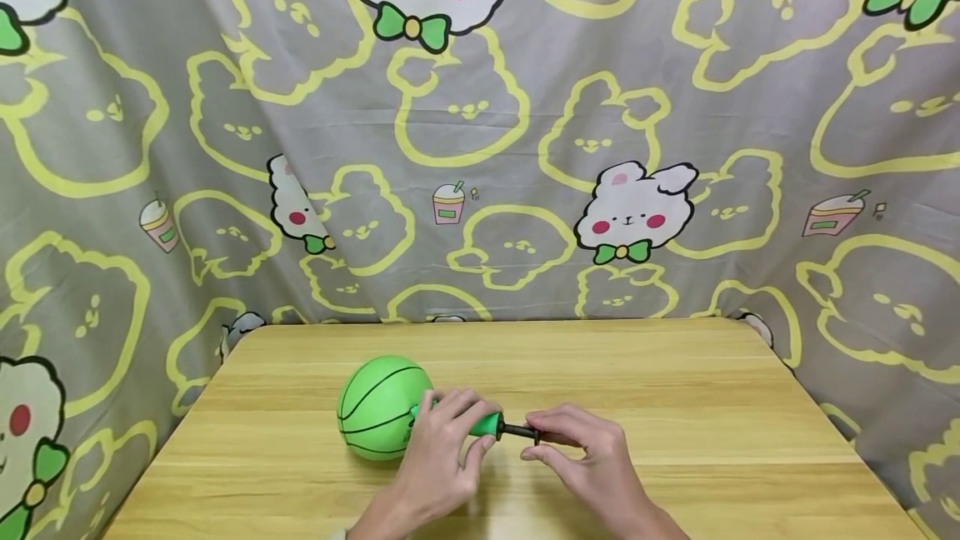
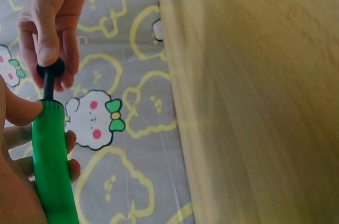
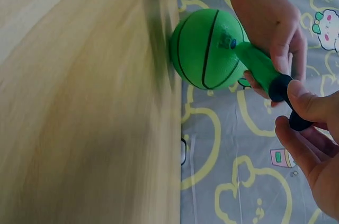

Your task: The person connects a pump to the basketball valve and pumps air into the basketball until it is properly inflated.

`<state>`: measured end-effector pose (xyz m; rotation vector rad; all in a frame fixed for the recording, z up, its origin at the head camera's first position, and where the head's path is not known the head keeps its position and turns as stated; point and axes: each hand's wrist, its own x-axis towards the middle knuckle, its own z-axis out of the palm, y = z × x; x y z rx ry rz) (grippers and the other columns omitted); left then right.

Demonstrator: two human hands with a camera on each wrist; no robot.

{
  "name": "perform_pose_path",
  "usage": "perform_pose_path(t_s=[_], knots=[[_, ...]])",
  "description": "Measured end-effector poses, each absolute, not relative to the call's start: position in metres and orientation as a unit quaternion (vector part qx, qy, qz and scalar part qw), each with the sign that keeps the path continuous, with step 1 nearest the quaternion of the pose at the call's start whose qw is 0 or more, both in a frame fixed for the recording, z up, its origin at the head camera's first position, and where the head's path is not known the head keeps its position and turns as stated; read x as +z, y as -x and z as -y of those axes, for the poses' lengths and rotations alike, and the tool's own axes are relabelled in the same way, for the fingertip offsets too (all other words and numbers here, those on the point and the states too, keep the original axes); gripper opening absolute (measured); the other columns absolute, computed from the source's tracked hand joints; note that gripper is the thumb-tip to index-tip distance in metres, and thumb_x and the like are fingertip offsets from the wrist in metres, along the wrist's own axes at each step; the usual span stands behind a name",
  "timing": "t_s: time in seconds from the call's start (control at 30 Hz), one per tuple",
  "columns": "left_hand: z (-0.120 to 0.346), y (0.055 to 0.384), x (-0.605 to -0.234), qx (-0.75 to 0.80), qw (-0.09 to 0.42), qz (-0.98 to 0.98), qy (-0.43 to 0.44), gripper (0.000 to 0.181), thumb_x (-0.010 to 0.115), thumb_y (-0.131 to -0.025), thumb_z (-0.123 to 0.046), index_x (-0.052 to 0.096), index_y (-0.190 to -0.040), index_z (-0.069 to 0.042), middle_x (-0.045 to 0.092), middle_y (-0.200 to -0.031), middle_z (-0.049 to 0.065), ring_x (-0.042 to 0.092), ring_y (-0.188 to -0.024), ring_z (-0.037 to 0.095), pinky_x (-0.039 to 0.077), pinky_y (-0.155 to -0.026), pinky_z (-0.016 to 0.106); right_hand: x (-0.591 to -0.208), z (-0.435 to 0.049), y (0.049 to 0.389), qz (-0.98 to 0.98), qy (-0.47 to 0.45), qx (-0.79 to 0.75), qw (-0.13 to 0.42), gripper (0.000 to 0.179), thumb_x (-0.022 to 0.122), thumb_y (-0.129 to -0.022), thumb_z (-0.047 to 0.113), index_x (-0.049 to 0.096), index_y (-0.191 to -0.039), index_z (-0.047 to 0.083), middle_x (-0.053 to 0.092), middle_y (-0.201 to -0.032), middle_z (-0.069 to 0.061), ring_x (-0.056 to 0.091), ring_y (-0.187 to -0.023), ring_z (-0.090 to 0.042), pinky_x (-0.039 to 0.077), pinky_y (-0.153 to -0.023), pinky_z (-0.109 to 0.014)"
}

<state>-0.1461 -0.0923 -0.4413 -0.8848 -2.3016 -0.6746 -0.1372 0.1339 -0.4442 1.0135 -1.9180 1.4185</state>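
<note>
Two bare hands are being held at the lower middle of the head view, one at each end of a slim hand pump. By the left hand, a smooth green plastic pump barrel, shaped like a narrow cylinder, is being gripped, with the fingers curled around it and the thumb laid near its end. By the right hand, partly closed, a black plastic handle is being pinched between thumb and fingers. Between the hands, a thin, straight black rod is being exposed.

Left of centre in the lower half, a round green ball, marked with curved black lines like a basketball's, is being supported by a flat, pale yellow tabletop with streaked wood grain. In the upper middle of the right wrist view, the barrel's far end is being held right at a dark-marked spot on the ball; whether it is being pushed inside cannot be made out.

Across the upper part of the head view, a grey, softly creased cloth is being displayed, printed with yellow animal outlines and white rabbit-like faces with green bows.
</note>
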Motion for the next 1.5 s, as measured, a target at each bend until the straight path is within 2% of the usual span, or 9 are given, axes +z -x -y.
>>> perform_pose_path(t_s=[0.3, 0.53, 0.67, 1.0, 1.27, 1.5], knots=[[0.090, 0.143, -0.440, -0.253, 0.270, 0.872, 0.321, 0.027, 0.071, -0.085, -0.019, 0.072, -0.111, -0.020, 0.065, -0.104, -0.010, 0.061, -0.100, 0.009, 0.037, -0.089, 0.038, -0.445, -0.120, 0.139, 0.722, -0.379, 0.511, 0.271, 0.044, 0.085, -0.073, -0.010, 0.073, -0.113, 0.004, 0.073, -0.100, -0.011, 0.075, -0.088, -0.025, 0.059, -0.071, -0.028], [0.098, 0.146, -0.434, -0.285, 0.252, 0.866, 0.326, 0.022, 0.069, -0.092, -0.024, 0.068, -0.114, -0.024, 0.065, -0.109, -0.012, 0.061, -0.104, 0.006, 0.038, -0.093, 0.039, -0.428, -0.122, 0.135, 0.730, -0.370, 0.529, 0.224, 0.035, 0.081, -0.082, -0.008, 0.072, -0.112, 0.007, 0.071, -0.106, -0.009, 0.073, -0.094, -0.021, 0.060, -0.073, -0.030], [0.103, 0.148, -0.432, -0.286, 0.261, 0.863, 0.325, 0.022, 0.069, -0.092, -0.023, 0.068, -0.115, -0.023, 0.066, -0.109, -0.011, 0.061, -0.103, 0.007, 0.039, -0.093, 0.041, -0.420, -0.128, 0.132, 0.731, -0.363, 0.542, 0.200, 0.035, 0.077, -0.084, -0.010, 0.071, -0.112, 0.009, 0.069, -0.107, -0.006, 0.071, -0.093, -0.020, 0.060, -0.073, -0.032], [0.114, 0.152, -0.430, -0.302, 0.270, 0.862, 0.306, 0.024, 0.072, -0.090, -0.021, 0.069, -0.115, -0.021, 0.065, -0.107, -0.011, 0.060, -0.100, 0.006, 0.039, -0.094, 0.041, -0.404, -0.150, 0.126, 0.745, -0.332, 0.553, 0.174, 0.032, 0.076, -0.086, -0.008, 0.069, -0.110, 0.011, 0.068, -0.107, -0.004, 0.068, -0.095, -0.019, 0.061, -0.071, -0.034], [0.117, 0.153, -0.432, -0.304, 0.286, 0.857, 0.301, 0.024, 0.071, -0.090, -0.018, 0.070, -0.114, -0.021, 0.065, -0.106, -0.013, 0.061, -0.099, 0.006, 0.040, -0.090, 0.043, -0.393, -0.164, 0.125, 0.751, -0.321, 0.553, 0.166, 0.025, 0.082, -0.085, 0.004, 0.070, -0.105, 0.011, 0.068, -0.104, -0.005, 0.069, -0.094, -0.017, 0.060, -0.071, -0.034], [0.114, 0.153, -0.431, -0.302, 0.290, 0.852, 0.313, 0.025, 0.070, -0.091, -0.019, 0.070, -0.116, -0.021, 0.066, -0.107, -0.012, 0.061, -0.099, 0.006, 0.040, -0.090, 0.041, -0.385, -0.178, 0.122, 0.760, -0.330, 0.533, 0.171, 0.030, 0.082, -0.083, 0.000, 0.071, -0.108, 0.012, 0.069, -0.107, -0.002, 0.069, -0.096, -0.016, 0.060, -0.071, -0.033]])
